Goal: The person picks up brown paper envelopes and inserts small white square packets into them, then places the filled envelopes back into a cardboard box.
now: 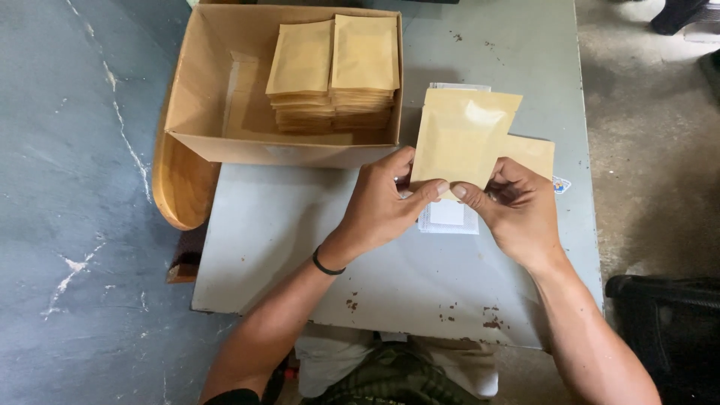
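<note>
Kraft pouch in left hand and right hand pinch grip, second pouch behind – mostly hidden

Kraft-paper pouch – matt, smooth; cardboard box – dull brown; table – painted metal, chipped.

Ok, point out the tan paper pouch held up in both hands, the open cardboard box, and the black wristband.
Tan paper pouch (459, 135), head view, middle of its front face.
Open cardboard box (196, 75), head view, inside of its left wall.
Black wristband (325, 266), head view, the band on the left wrist.
</note>
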